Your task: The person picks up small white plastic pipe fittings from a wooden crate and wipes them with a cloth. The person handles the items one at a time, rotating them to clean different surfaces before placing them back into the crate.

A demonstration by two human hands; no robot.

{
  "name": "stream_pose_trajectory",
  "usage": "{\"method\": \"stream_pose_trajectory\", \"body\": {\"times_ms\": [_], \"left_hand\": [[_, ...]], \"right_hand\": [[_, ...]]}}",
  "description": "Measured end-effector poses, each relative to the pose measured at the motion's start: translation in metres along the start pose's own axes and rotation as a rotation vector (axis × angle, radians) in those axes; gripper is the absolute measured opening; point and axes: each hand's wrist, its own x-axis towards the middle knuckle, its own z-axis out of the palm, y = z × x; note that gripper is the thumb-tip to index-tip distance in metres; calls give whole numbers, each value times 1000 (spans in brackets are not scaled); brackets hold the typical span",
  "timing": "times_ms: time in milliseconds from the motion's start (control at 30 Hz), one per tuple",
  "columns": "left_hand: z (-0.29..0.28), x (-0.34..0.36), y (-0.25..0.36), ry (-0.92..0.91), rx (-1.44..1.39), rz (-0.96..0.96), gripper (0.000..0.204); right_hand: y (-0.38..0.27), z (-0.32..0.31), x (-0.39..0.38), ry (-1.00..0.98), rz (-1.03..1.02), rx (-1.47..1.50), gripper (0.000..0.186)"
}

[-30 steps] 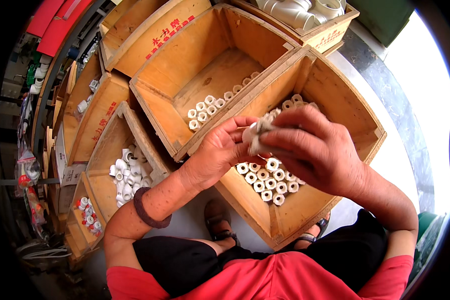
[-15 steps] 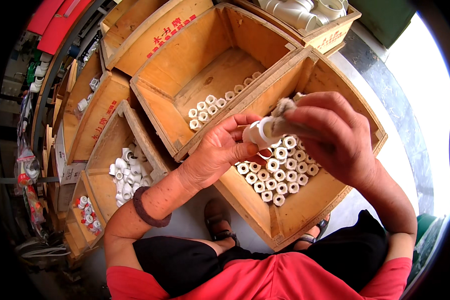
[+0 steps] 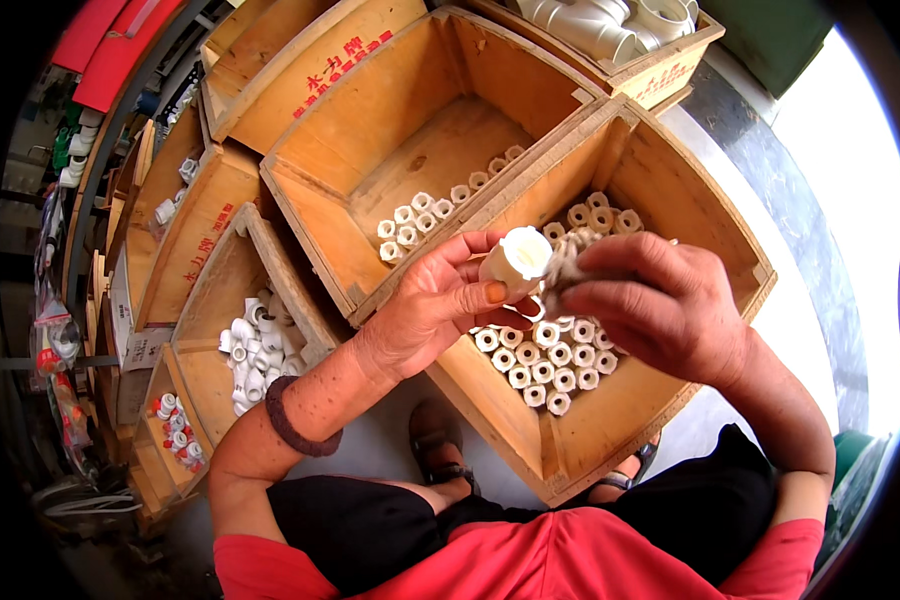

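A short white plastic pipe fitting is held between the thumb and fingers of my left hand, its round opening tilted up. Close beside it, my right hand pinches a crumpled greyish rag. The rag is slightly smeared by motion; whether it touches the fitting I cannot tell. Both hands are above a wooden box in which several white hexagonal fittings stand in rows. My hands hide some of these.
A second wooden box behind holds more white hexagonal fittings. At left, another box contains a pile of white elbow-like fittings. Large white pipe fittings fill a box at the far edge.
The fitting has turned so its opening faces upward more. My right hand, with the rag, has moved down and away from over the opening to the fitting's right side.
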Motion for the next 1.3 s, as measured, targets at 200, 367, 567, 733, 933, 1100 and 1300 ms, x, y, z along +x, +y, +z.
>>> {"method": "stream_pose_trajectory", "body": {"times_ms": [200,367,567,733,933,1100,1300], "left_hand": [[5,-1,3,-70,24,-1,54],[12,1,0,-56,140,11,54],[7,3,-4,-37,180,-4,51],[4,3,-2,2,95,-19,50],[-1,4,-3,12,-33,-12,43],[-6,2,-3,-25,30,-11,55],[-1,3,-4,-41,57,-28,57]], "right_hand": [[9,1,-5,55,327,203,29],[4,6,3,98,307,381,29],[-14,3,9,27,128,144,29],[-9,4,-1,-48,-5,55,32],[4,3,-5,-37,62,43,29],[17,-18,4,152,164,70,34],[-2,-7,11,12,219,250,31]]}}
